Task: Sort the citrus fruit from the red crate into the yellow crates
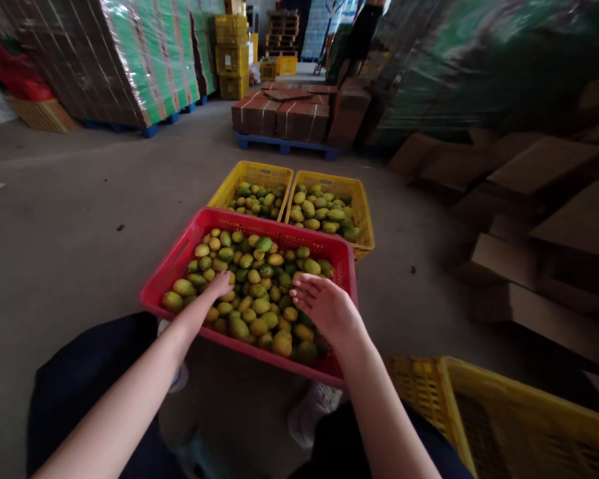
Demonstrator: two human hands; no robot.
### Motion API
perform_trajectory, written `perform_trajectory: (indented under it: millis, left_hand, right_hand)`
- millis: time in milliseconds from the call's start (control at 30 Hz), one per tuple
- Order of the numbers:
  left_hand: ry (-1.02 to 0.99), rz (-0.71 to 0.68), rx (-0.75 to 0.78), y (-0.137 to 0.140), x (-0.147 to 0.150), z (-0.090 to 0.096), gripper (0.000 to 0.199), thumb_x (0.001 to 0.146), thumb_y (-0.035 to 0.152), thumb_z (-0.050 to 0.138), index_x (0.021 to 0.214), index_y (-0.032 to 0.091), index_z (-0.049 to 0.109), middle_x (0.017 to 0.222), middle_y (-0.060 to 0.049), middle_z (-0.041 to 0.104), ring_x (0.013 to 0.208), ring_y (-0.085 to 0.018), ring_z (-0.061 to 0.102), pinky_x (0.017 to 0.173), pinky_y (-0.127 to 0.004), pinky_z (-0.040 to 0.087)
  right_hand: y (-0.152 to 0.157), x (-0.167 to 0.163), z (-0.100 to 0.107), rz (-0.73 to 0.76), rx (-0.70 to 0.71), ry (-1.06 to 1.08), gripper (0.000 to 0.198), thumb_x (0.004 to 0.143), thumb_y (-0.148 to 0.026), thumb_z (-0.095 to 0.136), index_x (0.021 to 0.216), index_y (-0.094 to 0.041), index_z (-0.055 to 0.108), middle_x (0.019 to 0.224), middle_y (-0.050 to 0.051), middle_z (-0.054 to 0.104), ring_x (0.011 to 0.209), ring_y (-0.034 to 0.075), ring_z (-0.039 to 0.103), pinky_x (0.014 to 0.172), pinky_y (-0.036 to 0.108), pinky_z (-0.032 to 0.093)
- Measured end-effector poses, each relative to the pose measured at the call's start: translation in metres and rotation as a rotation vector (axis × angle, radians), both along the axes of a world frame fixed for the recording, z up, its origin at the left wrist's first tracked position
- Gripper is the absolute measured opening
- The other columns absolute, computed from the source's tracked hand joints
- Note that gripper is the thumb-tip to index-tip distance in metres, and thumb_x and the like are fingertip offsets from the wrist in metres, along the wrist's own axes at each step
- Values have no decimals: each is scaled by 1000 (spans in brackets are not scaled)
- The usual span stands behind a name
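While you crouch on the bare grey concrete floor [70, 219], the room around you reads as a warehouse: wrapped stacks of flat cardboard [130, 60] stand on blue pallets at the far left, a low pallet of brown boxes [284, 116] sits straight ahead, and loose folded cartons [529, 199] are heaped along the right (that side is blurred).

Directly in front of your knees is a red crate [180, 256], filled with small green-yellow fruits [259, 293]. Just behind it, side by side and touching each other, are two yellow crates: the left yellow crate [229, 186] and the right yellow crate [362, 213], each partly filled with the same kind of fruit. Another yellow crate [479, 399] lies near your right leg at the lower right; what it contains cannot be made out.

Your left hand [219, 285] rests palm down on the fruit in the left half of the red crate, fingers curled over a piece; whether it truly grips one is not clear. Your right hand [324, 306] hovers above the right half of the pile, fingers spread and loose, grasping nothing.
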State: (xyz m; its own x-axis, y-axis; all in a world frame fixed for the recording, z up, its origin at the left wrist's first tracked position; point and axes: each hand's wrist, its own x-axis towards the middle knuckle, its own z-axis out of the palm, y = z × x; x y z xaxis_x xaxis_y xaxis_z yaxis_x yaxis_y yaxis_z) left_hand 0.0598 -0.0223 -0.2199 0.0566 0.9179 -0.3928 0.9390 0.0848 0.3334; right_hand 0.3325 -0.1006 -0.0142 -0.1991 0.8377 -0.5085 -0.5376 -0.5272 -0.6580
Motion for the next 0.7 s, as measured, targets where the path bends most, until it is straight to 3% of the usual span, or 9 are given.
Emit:
perform_trajectory:
  millis: [100, 233, 333, 567, 700]
  left_hand:
    - [93, -17, 14, 24, 26, -16, 59, 76, 20, 61, 131, 13, 41, 140, -21, 42, 129, -29, 41, 100, -39, 36]
    - [175, -22, -1, 37, 44, -36, 56, 76, 20, 61, 127, 9, 42, 133, -24, 48, 123, -32, 46, 99, -43, 36]
    - [202, -27, 29, 37, 46, -41, 48, 79, 21, 58, 123, 8, 44, 131, -24, 48, 123, -33, 45, 102, -45, 32]
    - [115, -69, 85, 31, 39, -23, 35, 73, 24, 65, 102, 6, 57, 108, -17, 61, 117, -33, 49, 108, -41, 22]
    - [-22, -44, 50, 16, 30, 0, 28, 69, 31, 69, 82, 7, 62, 87, -11, 66, 109, -32, 54, 105, -43, 25]
  right_hand:
    - [1, 2, 10, 26, 52, 62, 15, 69, -25, 58, 73, -17, 69, 74, 4, 72, 68, 16, 65, 66, 28, 49]
    - [7, 10, 19, -68, 107, 82, 14, 67, -26, 60, 72, -17, 69, 73, 4, 71, 69, 16, 65, 67, 27, 49]
    - [11, 12, 23, -105, 91, 134, 11, 68, -24, 60, 71, -17, 69, 71, 4, 70, 67, 15, 63, 67, 27, 48]
    - [11, 0, 28, -97, 44, 160, 10, 66, -21, 59, 68, -17, 68, 68, 2, 68, 64, 14, 62, 63, 24, 48]
    - [9, -4, 30, -106, 28, 160, 9, 65, -19, 58, 66, -17, 67, 65, 2, 68, 62, 14, 62, 61, 24, 48]
